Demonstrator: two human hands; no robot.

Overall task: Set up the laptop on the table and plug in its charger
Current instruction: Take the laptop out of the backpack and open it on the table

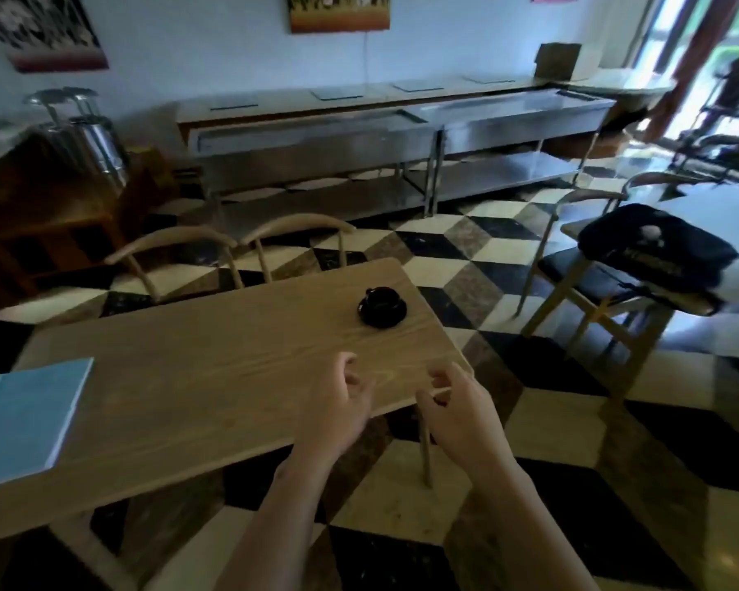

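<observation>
A long wooden table [197, 368] runs across the lower left. My left hand [338, 403] hovers over its near right corner, fingers loosely curled and holding nothing. My right hand [457, 411] is just past the table's right edge, fingers apart and empty. A dark bag [658, 249] lies on a wooden chair [589, 300] to the right, well beyond both hands. No laptop or charger shows in this view.
A black cup on a saucer [381, 305] stands near the table's far right end. A blue notebook [31, 415] lies at its left end. Two wooden chairs [231, 245] stand behind the table. Steel counters [402, 134] line the far wall. The floor is checkered tile.
</observation>
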